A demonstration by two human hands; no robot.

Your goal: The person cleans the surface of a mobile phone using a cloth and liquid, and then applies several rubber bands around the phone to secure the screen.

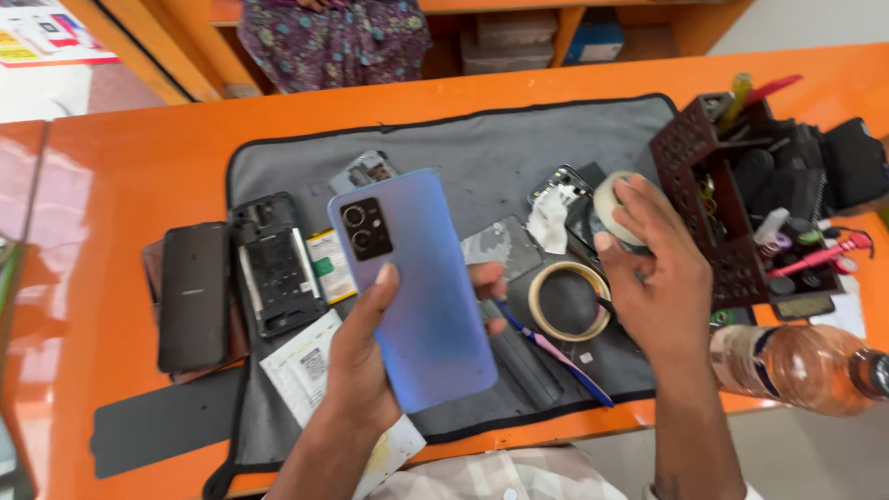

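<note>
My left hand (366, 366) grips a blue smartphone (417, 287), back side up with its dark camera block toward the far end, held over the grey work mat (463, 148). My right hand (653, 273) is to the right of it, fingers closed around a small pale roll of tape (611, 206). Just left of that hand a larger ring of tan tape (567, 301) lies flat on the mat, with a blue and pink tool (556, 352) beside it.
On the mat's left lie an opened phone frame (273, 268) and a black phone (193, 296). A dark perforated organiser (704, 185) with tools stands at the right, a clear bottle (806, 366) near the front edge. A person in patterned cloth (333, 37) stands behind the orange table (130, 157).
</note>
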